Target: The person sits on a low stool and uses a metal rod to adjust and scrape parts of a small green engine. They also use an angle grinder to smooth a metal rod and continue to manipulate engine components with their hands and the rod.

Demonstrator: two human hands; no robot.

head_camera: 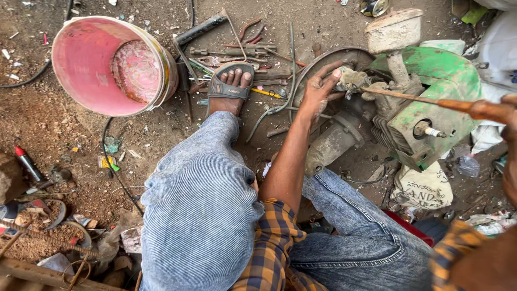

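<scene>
I am pinching the small engine part [351, 80] with my left hand [318, 89], right hand [509, 116] gripping the screwdriver [431, 101], keeping its tip seated squarely.

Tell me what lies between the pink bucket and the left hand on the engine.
In the head view, between the pink bucket and the left hand sit the person's sandalled foot and a scatter of metal tools on the dirt.
</scene>
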